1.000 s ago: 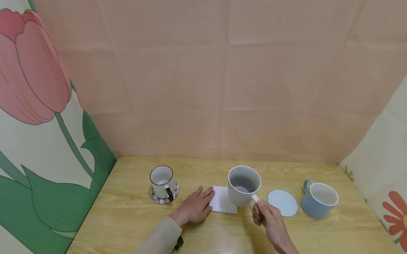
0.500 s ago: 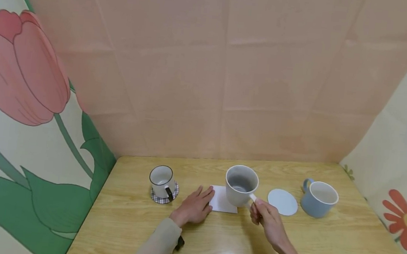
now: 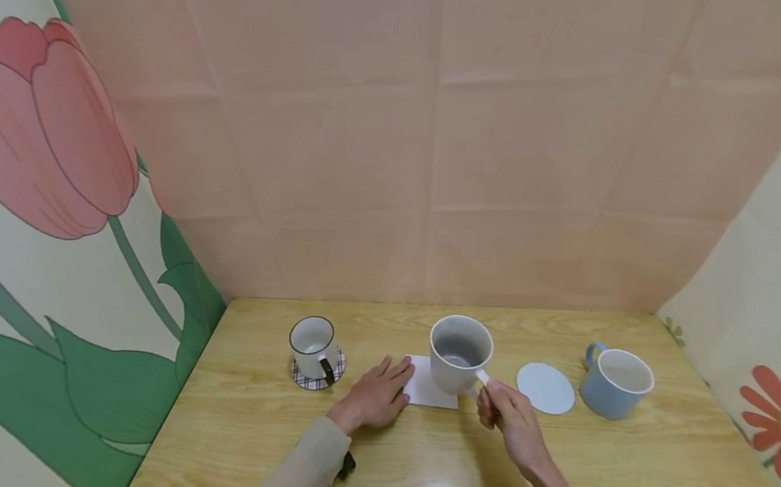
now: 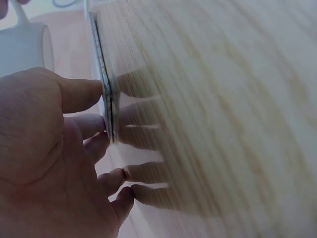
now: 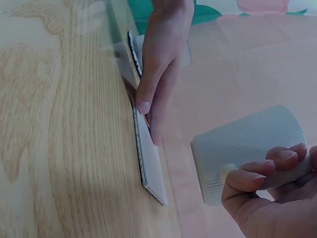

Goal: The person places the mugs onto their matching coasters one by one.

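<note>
My right hand (image 3: 513,423) grips the handle of a large whitish mug (image 3: 451,375), whose ribbed side shows in the right wrist view. The mug is upright in the head view, and a gap separates it from the white square coaster (image 5: 151,171) in the right wrist view. Flat on the table, that coaster is partly hidden behind the mug from above. Against its left side rests my left hand (image 3: 375,393), fingers extended. In the left wrist view, the thumb (image 4: 81,94) touches the coaster's edge, and some other fingertips are hidden behind it.
A small white mug (image 3: 311,350) with a black rim and handle stands on a round plaid coaster (image 3: 304,381) at left. On the right lie a round pale-blue coaster (image 3: 545,388) and a blue mug (image 3: 612,390). A pink cloth backdrop (image 3: 435,161) borders the table's back.
My right hand has carried the mug slightly left over the square coaster. The left hand stays in place at the coaster's side.
</note>
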Tool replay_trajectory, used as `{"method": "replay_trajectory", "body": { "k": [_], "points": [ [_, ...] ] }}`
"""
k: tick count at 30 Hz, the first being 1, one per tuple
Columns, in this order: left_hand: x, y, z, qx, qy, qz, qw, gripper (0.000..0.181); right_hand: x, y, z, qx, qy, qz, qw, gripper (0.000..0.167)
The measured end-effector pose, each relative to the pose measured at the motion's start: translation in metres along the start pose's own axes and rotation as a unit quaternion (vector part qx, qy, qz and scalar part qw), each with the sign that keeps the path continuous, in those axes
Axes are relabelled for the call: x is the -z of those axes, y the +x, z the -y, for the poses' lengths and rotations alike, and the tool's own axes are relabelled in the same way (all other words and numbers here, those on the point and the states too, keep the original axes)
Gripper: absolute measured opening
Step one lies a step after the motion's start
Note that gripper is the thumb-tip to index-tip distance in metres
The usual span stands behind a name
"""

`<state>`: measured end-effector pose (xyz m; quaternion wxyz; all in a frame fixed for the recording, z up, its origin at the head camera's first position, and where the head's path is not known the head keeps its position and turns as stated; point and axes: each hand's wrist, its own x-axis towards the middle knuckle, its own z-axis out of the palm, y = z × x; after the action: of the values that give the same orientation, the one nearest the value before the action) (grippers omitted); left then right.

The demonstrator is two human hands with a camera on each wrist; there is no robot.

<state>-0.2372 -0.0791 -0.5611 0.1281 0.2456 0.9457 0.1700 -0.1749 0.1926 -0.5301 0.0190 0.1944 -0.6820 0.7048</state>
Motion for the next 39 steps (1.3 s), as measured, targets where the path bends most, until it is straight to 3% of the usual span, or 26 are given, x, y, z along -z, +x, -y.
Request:
{"method": "replay_trajectory", "body": {
  "k": [21,39],
  "points": [
    [0.002,0.003,0.0,0.007,0.01,0.006,0.9999,0.061,-0.007,0.007,-0.004,-0.014,0.002,0.009,0.9999,0.051],
    [-0.001,0.002,0.003,0.01,0.001,-0.008,0.9999,0.06,-0.013,0.014,-0.009,-0.021,0.0,-0.002,0.9998,0.053]
  ]
}}
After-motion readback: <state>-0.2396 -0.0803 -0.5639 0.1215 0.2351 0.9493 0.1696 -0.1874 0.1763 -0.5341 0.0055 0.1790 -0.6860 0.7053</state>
